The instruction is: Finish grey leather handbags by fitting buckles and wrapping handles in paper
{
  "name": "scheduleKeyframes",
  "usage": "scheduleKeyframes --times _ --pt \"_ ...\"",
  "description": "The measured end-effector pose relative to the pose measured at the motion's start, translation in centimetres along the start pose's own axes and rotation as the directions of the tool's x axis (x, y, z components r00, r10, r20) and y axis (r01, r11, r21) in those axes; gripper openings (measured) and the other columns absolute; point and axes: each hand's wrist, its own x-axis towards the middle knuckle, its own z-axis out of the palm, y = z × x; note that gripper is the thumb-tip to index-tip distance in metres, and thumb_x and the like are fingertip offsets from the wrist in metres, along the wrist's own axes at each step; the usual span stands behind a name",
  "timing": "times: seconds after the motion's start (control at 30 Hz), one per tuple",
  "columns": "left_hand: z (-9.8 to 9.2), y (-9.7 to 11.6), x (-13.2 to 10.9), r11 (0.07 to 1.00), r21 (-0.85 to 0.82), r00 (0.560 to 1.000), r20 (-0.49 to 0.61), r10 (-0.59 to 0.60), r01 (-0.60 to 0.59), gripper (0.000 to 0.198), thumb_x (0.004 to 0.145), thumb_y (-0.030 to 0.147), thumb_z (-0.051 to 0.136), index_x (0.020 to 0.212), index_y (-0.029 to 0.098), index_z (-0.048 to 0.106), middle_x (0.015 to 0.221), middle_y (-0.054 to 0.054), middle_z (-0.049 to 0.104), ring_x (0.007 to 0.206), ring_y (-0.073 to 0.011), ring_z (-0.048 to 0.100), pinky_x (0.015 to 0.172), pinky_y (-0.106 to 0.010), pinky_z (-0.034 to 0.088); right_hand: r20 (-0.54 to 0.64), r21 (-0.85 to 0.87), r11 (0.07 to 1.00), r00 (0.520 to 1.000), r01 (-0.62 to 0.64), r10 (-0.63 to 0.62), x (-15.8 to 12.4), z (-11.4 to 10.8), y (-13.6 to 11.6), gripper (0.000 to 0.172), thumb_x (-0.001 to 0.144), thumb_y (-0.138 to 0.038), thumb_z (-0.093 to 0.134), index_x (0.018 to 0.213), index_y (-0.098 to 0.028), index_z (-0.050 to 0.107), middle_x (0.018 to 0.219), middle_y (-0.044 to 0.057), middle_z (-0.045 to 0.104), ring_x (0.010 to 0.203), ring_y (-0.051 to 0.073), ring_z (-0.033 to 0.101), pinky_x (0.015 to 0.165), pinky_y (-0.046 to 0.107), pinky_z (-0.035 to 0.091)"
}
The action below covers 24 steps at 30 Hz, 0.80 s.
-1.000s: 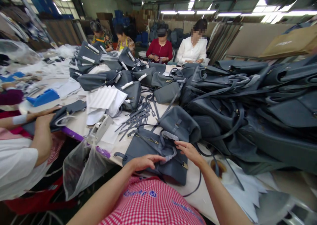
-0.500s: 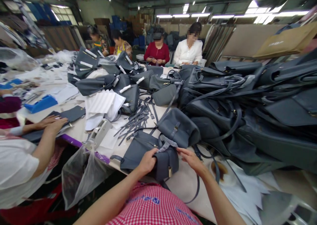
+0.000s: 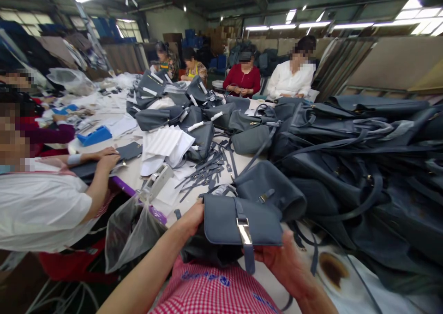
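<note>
The grey bag (image 3: 221,219) sits at the lower centre of the frame, lifted just above the table (image 3: 349,281), its flap and metal clasp (image 3: 244,231) facing the camera. The left hand (image 3: 189,219) has its fingers curled round the bag's left edge, and the right hand (image 3: 282,263) grips it from below at the lower right corner. Just behind lie loose straps (image 3: 207,171), a pile of bags (image 3: 346,166) fills the right side, and a plastic sack (image 3: 128,233) hangs at the lower left.
</note>
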Motion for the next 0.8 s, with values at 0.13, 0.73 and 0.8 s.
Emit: scheduleKeyframes --times 0.13,0.73,0.8 --pt "0.5 0.2 -0.1 0.998 0.018 0.997 0.045 -0.063 0.062 0.024 0.061 0.035 0.071 0.07 0.017 0.057 0.061 0.0 0.064 0.053 -0.0142 0.057 0.057 -0.028 0.048 -0.164 0.031 0.998 0.985 -0.049 0.053 -1.2 2.8 0.3 0.048 0.075 -0.053 0.075 0.099 -0.012 0.072 0.086 0.014 0.078 0.073 0.028 0.074 0.069 0.042 0.061" --pt "0.6 2.5 -9.8 0.481 0.848 0.877 -0.04 0.479 -0.224 0.036 0.076 0.05 0.067 0.083 0.023 0.046 0.061 0.007 0.049 0.053 -0.0131 0.047 0.052 -0.025 0.033 -0.158 0.015 1.0 0.987 -0.015 0.017 2.7 5.6 2.9 0.055 0.074 -0.045 0.078 0.122 -0.021 0.065 0.108 0.006 0.076 0.096 0.028 0.073 0.081 0.041 0.062" --pt "1.7 1.9 -9.3 0.411 0.898 0.9 -0.04 0.435 -0.159 0.053 0.063 0.06 0.076 0.079 0.023 0.043 0.06 0.006 0.049 0.052 -0.0137 0.046 0.051 -0.026 0.026 -0.18 -0.095 0.995 0.984 -0.029 0.012 3.2 4.6 3.4 0.055 0.075 -0.049 0.076 0.122 -0.022 0.066 0.108 0.006 0.076 0.1 0.028 0.071 0.083 0.04 0.061"
